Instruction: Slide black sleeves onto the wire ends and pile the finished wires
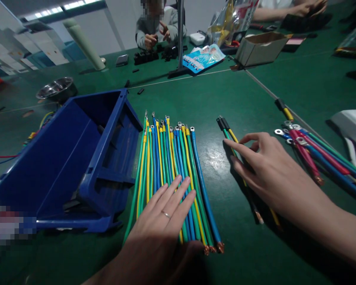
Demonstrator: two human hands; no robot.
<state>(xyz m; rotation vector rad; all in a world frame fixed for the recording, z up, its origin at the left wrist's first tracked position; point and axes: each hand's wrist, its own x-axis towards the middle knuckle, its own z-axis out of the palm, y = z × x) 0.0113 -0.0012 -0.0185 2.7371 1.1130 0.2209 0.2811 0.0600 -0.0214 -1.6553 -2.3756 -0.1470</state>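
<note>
My left hand [167, 213], with a ring on one finger, lies flat with fingers stretched over a row of green, yellow and blue cables [163, 158]. Metal lugs cap their far ends; bare copper strands show at some near ends. To the right, my right hand [258, 158] has its fingertips around a green cable and a yellow cable [233, 134], both fitted with black sleeves [222, 123] at the far end. My palm and fingers hide the middle of these two cables.
A blue plastic bin [74, 150] lies left of the row, a metal bowl [57, 89] behind it. Red, blue and green lugged cables [323, 150] lie at far right. Farther back are a cardboard box [261, 49], a blue packet [203, 59] and a post [180, 39]. Two people sit opposite.
</note>
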